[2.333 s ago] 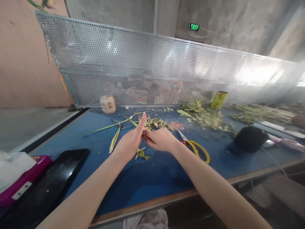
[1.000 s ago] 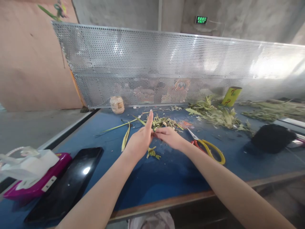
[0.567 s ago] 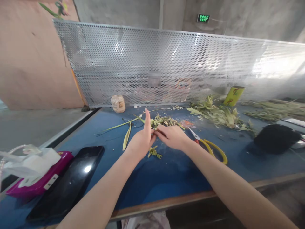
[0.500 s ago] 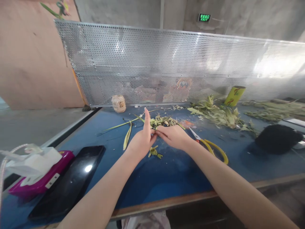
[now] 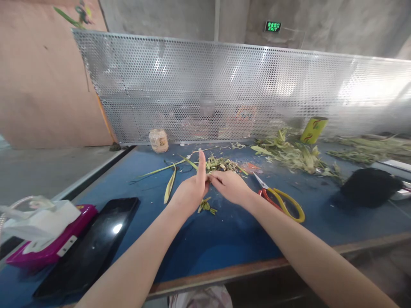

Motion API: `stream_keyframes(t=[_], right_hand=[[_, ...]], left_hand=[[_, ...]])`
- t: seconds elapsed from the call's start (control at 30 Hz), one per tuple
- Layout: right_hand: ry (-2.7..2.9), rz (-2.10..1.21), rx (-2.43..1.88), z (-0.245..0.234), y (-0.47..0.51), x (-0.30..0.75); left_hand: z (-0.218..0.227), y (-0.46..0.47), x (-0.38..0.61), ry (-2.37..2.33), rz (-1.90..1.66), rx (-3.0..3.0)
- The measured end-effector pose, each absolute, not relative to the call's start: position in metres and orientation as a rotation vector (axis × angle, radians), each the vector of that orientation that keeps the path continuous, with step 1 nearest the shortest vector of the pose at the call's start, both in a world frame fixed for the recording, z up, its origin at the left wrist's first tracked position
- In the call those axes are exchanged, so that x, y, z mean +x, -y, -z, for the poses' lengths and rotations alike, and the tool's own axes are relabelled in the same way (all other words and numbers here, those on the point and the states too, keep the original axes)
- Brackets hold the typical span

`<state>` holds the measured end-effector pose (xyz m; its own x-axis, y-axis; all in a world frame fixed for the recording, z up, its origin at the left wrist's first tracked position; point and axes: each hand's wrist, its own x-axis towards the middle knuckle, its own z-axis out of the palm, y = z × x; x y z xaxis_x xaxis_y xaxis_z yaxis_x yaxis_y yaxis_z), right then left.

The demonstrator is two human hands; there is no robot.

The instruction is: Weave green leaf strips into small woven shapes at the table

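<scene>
My left hand (image 5: 190, 190) and my right hand (image 5: 229, 184) meet over the middle of the blue table. On my left hand one finger points up while the others bend in toward the right hand's fingertips. My right hand's thumb and fingers are pinched together against them. Whatever sits between the fingertips is too small and covered to make out. Just below the hands is a small knotted piece of green leaf strips (image 5: 207, 205). Behind them lies a heap of green plant scraps (image 5: 221, 164). Scissors with yellow and red handles (image 5: 290, 201) rest by my right forearm.
To the left are a black phone (image 5: 91, 244), a magenta power strip (image 5: 48, 244) and a long leaf strip (image 5: 170, 184). A roll of pale twine (image 5: 158, 141) stands near the perforated metal screen (image 5: 192, 72). Rightward lie husk-like leaves (image 5: 289, 152), a yellow-green can (image 5: 314, 130) and a black object (image 5: 370, 187).
The view has shifted slightly. My hands stay pinched together in nearly the same place, and more of the scissors' red handle shows beside my right forearm.
</scene>
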<state>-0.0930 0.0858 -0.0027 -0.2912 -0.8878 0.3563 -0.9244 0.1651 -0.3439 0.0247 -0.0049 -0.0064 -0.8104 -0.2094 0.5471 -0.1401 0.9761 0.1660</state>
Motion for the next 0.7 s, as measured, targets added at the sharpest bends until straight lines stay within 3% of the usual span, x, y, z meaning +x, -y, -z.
stream_keyframes(t=[0.13,0.3,0.57,0.7], right_hand=[[2.249,-0.533,1.785,-0.005,-0.094,-0.091],[2.201,-0.613,1.98,-0.008,-0.096,-0.092],[2.22,-1.787,2.022,0.005,-0.081,-0.097],[2.263,-2.192,1.951,0.007,-0.08,-0.099]], left_hand=[[0.008,0.005,0.026,2.529,0.245,0.303],[0.009,0.006,0.027,2.536,0.29,0.33],[0.007,0.005,0.029,2.362,0.476,0.207],[0.002,0.002,0.031,2.193,0.555,0.305]])
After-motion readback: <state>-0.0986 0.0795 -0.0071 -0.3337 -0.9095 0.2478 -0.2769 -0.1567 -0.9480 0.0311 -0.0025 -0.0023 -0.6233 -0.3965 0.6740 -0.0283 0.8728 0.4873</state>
